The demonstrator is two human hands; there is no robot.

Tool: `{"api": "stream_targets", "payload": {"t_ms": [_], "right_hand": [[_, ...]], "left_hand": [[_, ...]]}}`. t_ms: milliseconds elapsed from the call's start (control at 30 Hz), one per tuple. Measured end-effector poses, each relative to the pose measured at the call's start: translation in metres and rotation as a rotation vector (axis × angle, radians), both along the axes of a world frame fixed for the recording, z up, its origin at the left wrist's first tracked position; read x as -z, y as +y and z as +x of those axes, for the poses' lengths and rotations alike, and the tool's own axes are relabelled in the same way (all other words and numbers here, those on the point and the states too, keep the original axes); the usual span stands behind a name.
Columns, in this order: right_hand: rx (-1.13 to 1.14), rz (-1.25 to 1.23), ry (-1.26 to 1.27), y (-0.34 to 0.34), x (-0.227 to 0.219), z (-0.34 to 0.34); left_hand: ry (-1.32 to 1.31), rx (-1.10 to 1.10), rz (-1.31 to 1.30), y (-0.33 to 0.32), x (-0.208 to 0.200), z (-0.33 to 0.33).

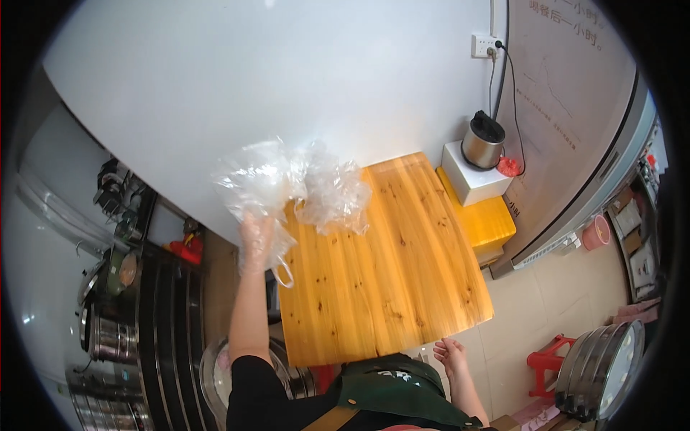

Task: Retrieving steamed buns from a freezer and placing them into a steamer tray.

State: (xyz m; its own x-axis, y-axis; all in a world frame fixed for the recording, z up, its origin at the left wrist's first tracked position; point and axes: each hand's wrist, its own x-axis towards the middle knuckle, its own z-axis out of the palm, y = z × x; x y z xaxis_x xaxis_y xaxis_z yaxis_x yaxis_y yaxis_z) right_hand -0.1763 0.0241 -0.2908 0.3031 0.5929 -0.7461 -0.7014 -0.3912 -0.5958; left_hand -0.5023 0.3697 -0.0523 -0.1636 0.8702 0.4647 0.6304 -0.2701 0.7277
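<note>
My left hand point(256, 241) is at the left edge of the wooden table, closed on a clear plastic bag point(255, 176). Thin film covers part of the fingers, and a loop handle of the bag dangles beside the wrist. Touching that bag on its right, a crumpled heap of clear plastic bags point(334, 194) lies on the far left part of the wooden table point(402, 266). My right hand point(451, 355) hangs low by the table's near right corner. Its fingers are loosely bent and a little apart, with nothing seen in them.
Against the wall, a steel pot-like appliance point(483, 144) with a cord stands on a white box point(471, 176). A refrigerator point(568, 129) is at the right. A red stool point(550, 363) and round steel steamers point(600, 370) stand lower right. Dark shelving point(169, 323) lines the left.
</note>
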Motion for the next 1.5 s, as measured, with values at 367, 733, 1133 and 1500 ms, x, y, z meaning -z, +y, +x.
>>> {"api": "stream_targets", "payload": {"t_ms": [367, 733, 1133, 1500], "right_hand": [[-0.038, -0.196, -0.205, 0.028, -0.011, -0.043], [-0.258, -0.403, -0.37, 0.022, -0.011, -0.079], [-0.35, -0.41, -0.544, 0.027, 0.004, -0.076], [-0.559, -0.363, -0.76, 0.025, 0.007, -0.068]], "left_hand": [[0.732, 0.13, 0.415, 0.204, -0.028, 0.051], [0.84, 0.178, -0.308, 0.302, 0.262, 0.072], [1.095, 0.419, -0.526, 0.303, 0.234, 0.053], [0.43, 0.238, -0.191, 0.209, 0.146, -0.013]]}}
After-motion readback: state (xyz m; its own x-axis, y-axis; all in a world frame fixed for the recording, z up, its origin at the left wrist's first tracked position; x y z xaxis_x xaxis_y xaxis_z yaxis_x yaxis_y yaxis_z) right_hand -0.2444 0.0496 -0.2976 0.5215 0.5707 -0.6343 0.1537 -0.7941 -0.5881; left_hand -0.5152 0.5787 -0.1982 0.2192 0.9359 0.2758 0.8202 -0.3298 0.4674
